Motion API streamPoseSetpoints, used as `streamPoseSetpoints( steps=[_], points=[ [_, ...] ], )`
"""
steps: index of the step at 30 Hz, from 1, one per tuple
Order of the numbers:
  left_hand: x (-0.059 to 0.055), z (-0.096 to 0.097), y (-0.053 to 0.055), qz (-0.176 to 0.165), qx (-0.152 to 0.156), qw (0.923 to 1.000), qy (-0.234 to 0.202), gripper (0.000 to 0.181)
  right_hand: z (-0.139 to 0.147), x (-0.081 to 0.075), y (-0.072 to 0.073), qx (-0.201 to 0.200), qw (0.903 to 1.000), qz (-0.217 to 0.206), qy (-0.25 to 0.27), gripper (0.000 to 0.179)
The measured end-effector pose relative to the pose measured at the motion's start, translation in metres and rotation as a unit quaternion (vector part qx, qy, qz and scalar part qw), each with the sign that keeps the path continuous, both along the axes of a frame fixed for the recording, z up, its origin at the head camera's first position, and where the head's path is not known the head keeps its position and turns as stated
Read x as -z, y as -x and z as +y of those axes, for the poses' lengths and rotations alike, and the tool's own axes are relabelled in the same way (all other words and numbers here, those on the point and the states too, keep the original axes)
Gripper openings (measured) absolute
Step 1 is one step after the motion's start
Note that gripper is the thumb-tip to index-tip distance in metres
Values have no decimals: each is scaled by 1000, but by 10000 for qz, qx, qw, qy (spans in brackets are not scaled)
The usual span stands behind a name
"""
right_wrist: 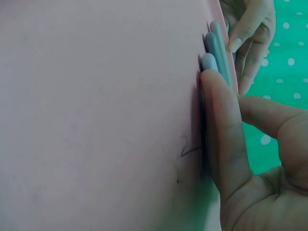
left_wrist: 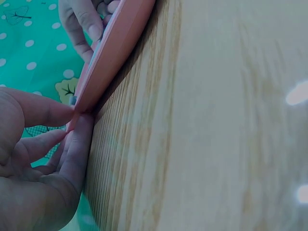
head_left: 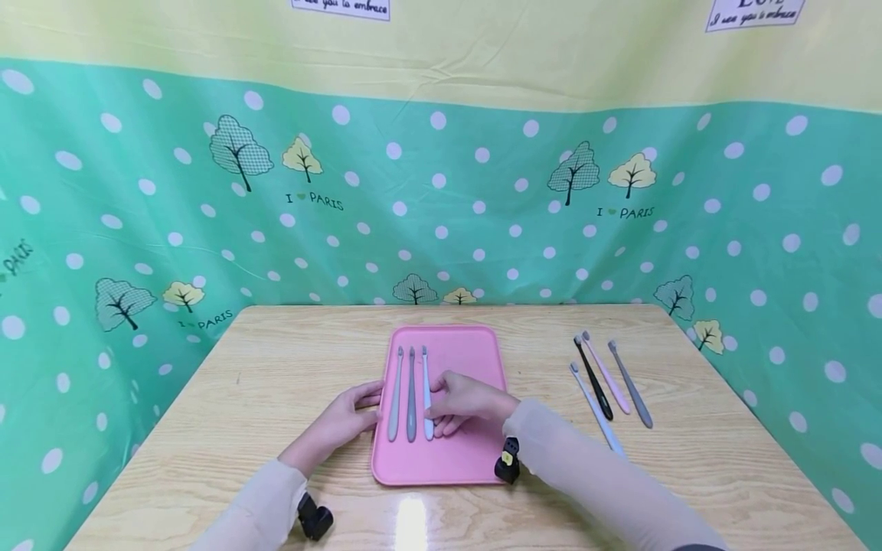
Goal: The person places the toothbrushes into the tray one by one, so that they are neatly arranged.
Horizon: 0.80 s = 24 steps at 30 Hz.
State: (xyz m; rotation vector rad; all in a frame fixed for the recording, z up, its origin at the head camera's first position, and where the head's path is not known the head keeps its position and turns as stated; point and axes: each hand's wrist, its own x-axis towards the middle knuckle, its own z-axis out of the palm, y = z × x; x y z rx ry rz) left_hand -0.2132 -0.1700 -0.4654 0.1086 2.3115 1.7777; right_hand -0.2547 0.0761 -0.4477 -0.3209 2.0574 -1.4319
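Observation:
A pink tray (head_left: 468,463) lies on the wooden table, and three toothbrushes stand side by side on its left half, heads toward the far end. From the left they are a pale grey-green toothbrush (head_left: 395,405), a darker grey toothbrush (head_left: 411,405) and a light blue toothbrush (head_left: 426,379). My right hand (head_left: 470,402) holds the light blue one by its handle, a finger lying along it in the right wrist view. At the tray's left edge, my left hand (head_left: 341,417) pinches the rim (left_wrist: 108,60) between thumb and fingers.
Right of the tray lie a black toothbrush (head_left: 596,386), a pink toothbrush (head_left: 609,376), a grey toothbrush (head_left: 632,389) and another light blue toothbrush (head_left: 594,405), partly behind my right sleeve (head_left: 586,467). A green dotted curtain (head_left: 468,252) surrounds the wooden table (head_left: 310,344) at the back and sides.

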Motion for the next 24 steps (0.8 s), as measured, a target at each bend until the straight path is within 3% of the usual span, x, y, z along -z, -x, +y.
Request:
streamPoseSetpoints(
  steps=[24],
  points=[
    [1, 1, 1, 31, -21, 10000, -17, 59, 3, -4, -1, -55, 9999, -81, 21, 51]
  ],
)
